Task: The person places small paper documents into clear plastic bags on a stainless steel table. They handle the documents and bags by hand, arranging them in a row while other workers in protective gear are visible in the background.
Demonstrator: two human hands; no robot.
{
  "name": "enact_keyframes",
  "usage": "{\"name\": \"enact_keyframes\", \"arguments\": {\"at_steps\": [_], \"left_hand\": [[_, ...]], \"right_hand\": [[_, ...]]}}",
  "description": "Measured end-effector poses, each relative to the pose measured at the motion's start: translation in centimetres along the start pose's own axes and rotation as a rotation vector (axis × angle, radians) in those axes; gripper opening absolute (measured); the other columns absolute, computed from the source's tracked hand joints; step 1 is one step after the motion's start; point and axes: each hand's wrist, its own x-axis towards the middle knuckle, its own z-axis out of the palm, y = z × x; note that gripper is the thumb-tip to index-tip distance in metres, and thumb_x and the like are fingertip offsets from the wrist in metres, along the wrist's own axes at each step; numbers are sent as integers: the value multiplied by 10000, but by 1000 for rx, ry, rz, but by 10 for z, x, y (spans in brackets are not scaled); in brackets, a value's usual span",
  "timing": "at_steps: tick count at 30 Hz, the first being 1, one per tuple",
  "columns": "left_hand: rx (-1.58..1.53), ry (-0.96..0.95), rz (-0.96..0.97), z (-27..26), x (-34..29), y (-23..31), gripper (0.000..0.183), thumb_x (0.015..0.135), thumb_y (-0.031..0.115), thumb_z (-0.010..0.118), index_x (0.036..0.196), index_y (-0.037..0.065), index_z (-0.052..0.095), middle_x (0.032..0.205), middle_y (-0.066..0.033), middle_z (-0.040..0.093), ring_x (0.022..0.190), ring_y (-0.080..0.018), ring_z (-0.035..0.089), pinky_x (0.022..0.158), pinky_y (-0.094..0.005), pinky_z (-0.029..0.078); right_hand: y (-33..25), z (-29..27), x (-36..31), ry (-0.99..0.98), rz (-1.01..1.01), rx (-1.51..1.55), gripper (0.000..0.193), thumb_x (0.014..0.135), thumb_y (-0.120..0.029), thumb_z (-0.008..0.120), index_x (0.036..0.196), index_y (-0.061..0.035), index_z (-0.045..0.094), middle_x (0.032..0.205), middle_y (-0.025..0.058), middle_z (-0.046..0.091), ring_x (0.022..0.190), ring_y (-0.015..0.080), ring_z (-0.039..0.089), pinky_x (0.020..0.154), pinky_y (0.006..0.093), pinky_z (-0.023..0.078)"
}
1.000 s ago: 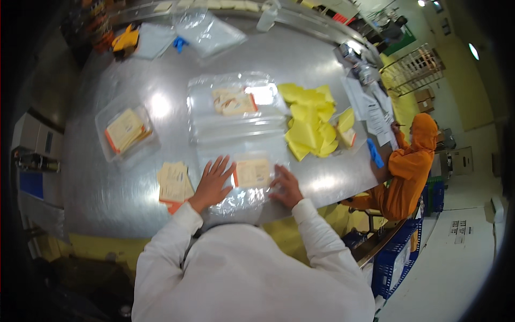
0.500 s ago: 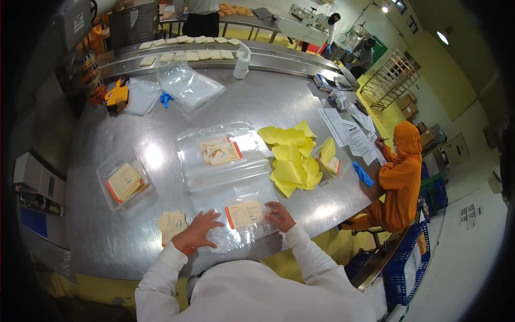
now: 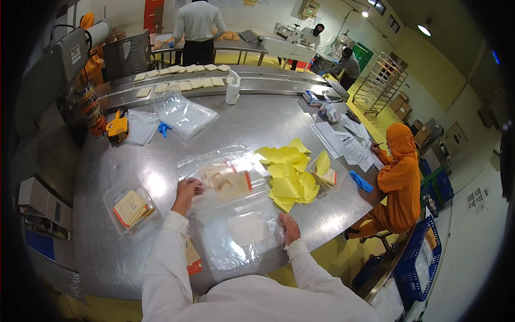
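Observation:
A clear plastic bag [image 3: 220, 248] lies near the table's front edge, with a pale blank rectangle [image 3: 248, 228] showing through it. My left hand [image 3: 186, 195] is at its far left corner, fingers closed on the film. At the right edge, my right hand [image 3: 291, 227] has its fingers curled round the plastic. Just beyond lies a stack of clear bags [image 3: 196, 168], with printed cards [image 3: 232, 183] showing hazily through film. Beside my left forearm, a card with a red edge [image 3: 192, 256] is partly hidden.
At left stands a clear tub [image 3: 152, 219] of cards; at right, yellow sheets [image 3: 287, 180] lie beside another tub [image 3: 339, 185]. Farther off are a spray bottle [image 3: 232, 88], plastic bags [image 3: 188, 115] and a conveyor [image 3: 257, 86]. A person in orange [image 3: 401, 172] writes on papers [image 3: 340, 140].
My left hand has moved up and away to the bag's far corner. The bag's printed card side no longer shows; a pale blank rectangle faces up instead. The view has shifted slightly.

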Motion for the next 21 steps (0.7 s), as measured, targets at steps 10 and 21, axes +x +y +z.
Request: {"name": "enact_keyframes", "arguments": {"at_steps": [10,21], "left_hand": [[395,428,499,-60,-37,-38,331,898,109,650,1198,-20,594,1134,-151,653,1057,-267,619,952,-369,481],[1160,398,306,-74,-268,-62,806,616,134,870,1330,33,509,1353,-183,489,1333,-369,392,1099,-477,315]], "right_hand": [[32,-18,12,-44,-185,-220,258,939,-111,645,1157,25,660,1344,105,563,1135,186,580,952,315,469],[-1,85,0,-103,-697,-717,314,793,-104,769,1094,-97,678,1239,159,619,1183,347,567,1036,426,433]]}}
